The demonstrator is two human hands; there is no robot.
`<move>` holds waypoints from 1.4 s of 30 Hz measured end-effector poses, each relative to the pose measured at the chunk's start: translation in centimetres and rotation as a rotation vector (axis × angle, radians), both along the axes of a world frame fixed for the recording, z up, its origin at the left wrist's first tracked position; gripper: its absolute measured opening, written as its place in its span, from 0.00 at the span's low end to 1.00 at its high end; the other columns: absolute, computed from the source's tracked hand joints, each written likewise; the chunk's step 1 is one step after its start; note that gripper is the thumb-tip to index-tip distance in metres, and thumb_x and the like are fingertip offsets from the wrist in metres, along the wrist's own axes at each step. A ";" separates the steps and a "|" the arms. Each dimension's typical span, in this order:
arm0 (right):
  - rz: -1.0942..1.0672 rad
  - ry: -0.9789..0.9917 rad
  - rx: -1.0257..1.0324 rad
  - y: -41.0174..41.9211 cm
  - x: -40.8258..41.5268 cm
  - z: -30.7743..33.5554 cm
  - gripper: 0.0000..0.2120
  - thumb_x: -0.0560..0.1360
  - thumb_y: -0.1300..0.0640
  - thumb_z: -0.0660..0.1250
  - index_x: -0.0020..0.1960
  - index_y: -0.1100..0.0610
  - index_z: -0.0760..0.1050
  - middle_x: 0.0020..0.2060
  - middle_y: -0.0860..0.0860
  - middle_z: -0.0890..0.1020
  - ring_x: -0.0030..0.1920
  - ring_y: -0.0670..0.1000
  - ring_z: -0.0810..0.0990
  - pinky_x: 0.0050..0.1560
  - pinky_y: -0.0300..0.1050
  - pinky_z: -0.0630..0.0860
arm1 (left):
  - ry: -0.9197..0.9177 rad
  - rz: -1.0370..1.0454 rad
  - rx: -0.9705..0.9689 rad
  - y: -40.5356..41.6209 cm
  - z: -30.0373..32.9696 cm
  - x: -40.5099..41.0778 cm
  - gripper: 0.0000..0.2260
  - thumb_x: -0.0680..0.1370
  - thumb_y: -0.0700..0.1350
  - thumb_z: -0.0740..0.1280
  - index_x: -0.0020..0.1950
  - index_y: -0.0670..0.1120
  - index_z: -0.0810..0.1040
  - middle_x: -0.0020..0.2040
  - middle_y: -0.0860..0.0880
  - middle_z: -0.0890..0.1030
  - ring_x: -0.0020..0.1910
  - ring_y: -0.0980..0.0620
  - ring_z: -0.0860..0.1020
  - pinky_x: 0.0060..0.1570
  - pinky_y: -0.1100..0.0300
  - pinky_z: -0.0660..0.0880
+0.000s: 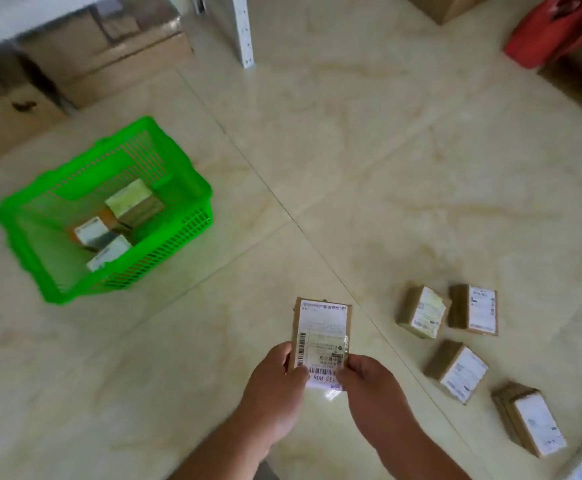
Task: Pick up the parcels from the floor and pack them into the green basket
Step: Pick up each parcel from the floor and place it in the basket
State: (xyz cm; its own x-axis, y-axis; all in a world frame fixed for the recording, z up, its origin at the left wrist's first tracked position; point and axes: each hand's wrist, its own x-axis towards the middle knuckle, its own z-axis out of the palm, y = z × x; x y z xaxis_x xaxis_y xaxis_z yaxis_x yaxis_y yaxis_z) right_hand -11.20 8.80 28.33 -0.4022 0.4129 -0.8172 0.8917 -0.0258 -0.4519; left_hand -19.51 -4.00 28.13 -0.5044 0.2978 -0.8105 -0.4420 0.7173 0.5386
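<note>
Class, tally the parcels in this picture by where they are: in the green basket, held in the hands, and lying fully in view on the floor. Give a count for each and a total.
In the green basket: 3 parcels
Held by the left hand and right hand: 1 parcel
On the floor: 4 parcels
Total: 8

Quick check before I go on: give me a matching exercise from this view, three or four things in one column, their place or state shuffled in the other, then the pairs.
Things:
1. held parcel
2. green basket
3. red bag
4. four loose parcels

Places:
A. on the floor, right of the hands
B. far right corner
C. gripped by left hand and right hand
D. on the floor at left, parcels inside

Pairs: 1-C, 2-D, 3-B, 4-A
</note>
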 end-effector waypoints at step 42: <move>0.044 0.064 -0.238 -22.6 -41.8 -3.7 0.08 0.73 0.60 0.64 0.49 0.55 0.81 0.29 0.41 0.80 0.32 0.45 0.74 0.33 0.38 0.68 | 0.194 -0.040 -0.093 -23.3 -3.9 -41.7 0.19 0.79 0.41 0.60 0.67 0.53 0.79 0.63 0.51 0.83 0.57 0.50 0.82 0.43 0.70 0.73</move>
